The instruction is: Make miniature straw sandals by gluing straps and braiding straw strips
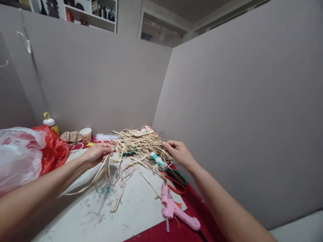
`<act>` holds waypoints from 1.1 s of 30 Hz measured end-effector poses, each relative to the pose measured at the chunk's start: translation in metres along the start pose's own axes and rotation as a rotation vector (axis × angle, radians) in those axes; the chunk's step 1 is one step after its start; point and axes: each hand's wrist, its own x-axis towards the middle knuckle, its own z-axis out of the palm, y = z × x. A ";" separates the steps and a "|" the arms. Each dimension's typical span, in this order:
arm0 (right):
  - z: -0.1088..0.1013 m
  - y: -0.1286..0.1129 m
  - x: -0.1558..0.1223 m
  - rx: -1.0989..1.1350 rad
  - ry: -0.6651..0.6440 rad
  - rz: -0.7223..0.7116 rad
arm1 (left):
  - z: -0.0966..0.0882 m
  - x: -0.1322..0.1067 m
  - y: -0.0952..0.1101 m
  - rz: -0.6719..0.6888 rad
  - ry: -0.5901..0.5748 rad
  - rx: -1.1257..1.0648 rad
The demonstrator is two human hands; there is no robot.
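Observation:
Pale dried straw strips (pixel 106 169) hang from my left hand (pixel 97 154), whose fingers are closed on them. The loose ends trail down over the white sheet. A tangled heap of the same straw (pixel 141 143) lies at the back of the table, just right of that hand. At the heap's right edge is my right hand (pixel 180 153), thumb and forefinger pinched together. Whatever sits between those fingertips is too small to make out. A white and green tube (pixel 158 160) rests on the straw near my right hand.
A pink hot glue gun (pixel 170 206) lies at the right edge of the white sheet (pixel 141 208), near green and red rings (pixel 180 181). Plastic bags (pixel 22 151), a paper cup (pixel 86 135) and a bottle (pixel 50 123) stand left. Grey partitions (pixel 239 101) enclose the table.

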 end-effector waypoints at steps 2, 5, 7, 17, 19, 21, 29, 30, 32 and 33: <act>0.002 0.009 0.007 -0.024 -0.023 0.006 | -0.005 -0.002 -0.005 -0.070 0.016 0.029; 0.000 0.028 0.016 -0.127 -0.039 0.032 | -0.018 -0.005 -0.020 -0.123 0.021 0.076; -0.003 0.041 0.018 -0.248 -0.030 0.069 | -0.027 -0.005 -0.033 -0.187 0.040 0.081; 0.010 0.066 0.007 -0.708 -0.302 0.257 | -0.039 -0.003 -0.070 -0.115 0.133 0.091; 0.011 0.070 0.006 -0.725 -0.353 0.256 | -0.040 -0.005 -0.069 -0.129 0.122 0.054; 0.008 0.074 0.006 -0.716 -0.383 0.241 | -0.043 -0.007 -0.067 -0.160 0.083 0.000; -0.026 0.064 -0.003 -0.491 0.074 0.179 | -0.056 -0.008 -0.068 -0.126 0.079 0.092; -0.028 0.060 -0.005 -0.460 0.159 0.175 | -0.056 -0.008 -0.069 -0.107 0.100 0.157; -0.028 0.050 -0.009 -0.360 0.281 0.195 | -0.057 -0.009 -0.068 -0.070 0.142 0.306; -0.026 0.046 -0.010 -0.284 0.319 0.214 | -0.057 -0.010 -0.067 -0.043 0.161 0.386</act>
